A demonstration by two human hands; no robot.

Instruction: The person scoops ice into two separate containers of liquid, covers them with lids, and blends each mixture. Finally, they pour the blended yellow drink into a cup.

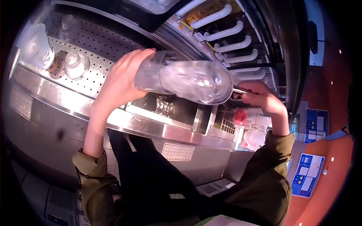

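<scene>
My left hand (pixel 122 77) is wrapped round a clear, wide cup (pixel 149 73), which is tilted on its side above the counter. Against the cup's mouth lies a large transparent scoop (pixel 200 81), blurred, with whitish, ice-like contents. My right hand (pixel 260 98) is closed on the scoop's thin handle at the right. Below both, clear ice-like pieces (pixel 164 105) show in a dark well in the steel counter.
On the perforated steel tray (pixel 92 43) at the left stand a clear pitcher (pixel 37 47) and a clear bottle (pixel 75 64). White curved handles (pixel 226 35) line the back. A red item (pixel 240 116) sits in a clear container at the right.
</scene>
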